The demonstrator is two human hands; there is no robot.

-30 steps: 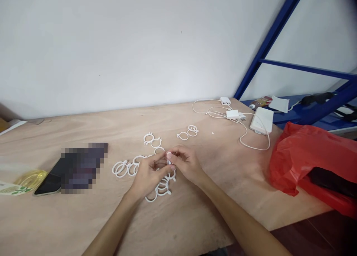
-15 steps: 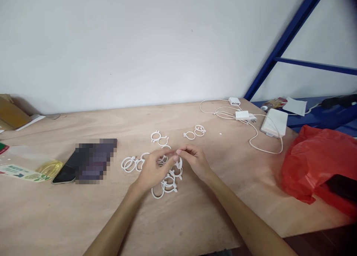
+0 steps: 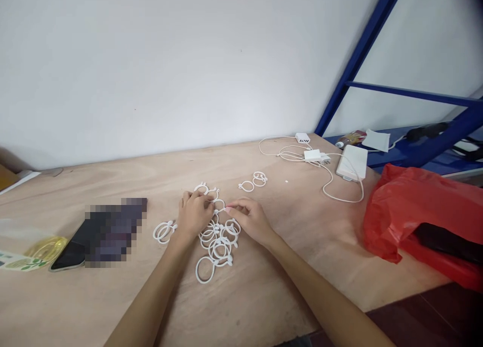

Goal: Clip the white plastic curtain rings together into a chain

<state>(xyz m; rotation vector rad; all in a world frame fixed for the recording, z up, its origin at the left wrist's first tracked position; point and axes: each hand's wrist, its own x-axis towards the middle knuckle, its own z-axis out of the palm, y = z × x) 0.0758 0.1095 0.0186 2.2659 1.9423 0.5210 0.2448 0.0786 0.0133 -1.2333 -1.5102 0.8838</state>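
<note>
Several white plastic curtain rings with small eyelets lie in a loose, overlapping cluster on the wooden table. My left hand is over the upper left of the cluster, its fingers curled down at the edge of one curtain ring; its fingertips are partly hidden. From the other side, my right hand pinches at that same ring's right edge with thumb and forefinger. Left of my left wrist lies a pair of overlapping rings. Farther back, a small group of rings lies apart.
A phone and yellow coiled material lie at left. White chargers with cables and a white box are at back right. A red plastic bag covers the right side, below a blue metal frame.
My hands, which were close together over the cluster, have moved apart. My left hand has shifted back and left, uncovering more rings. The view has turned slightly right.
</note>
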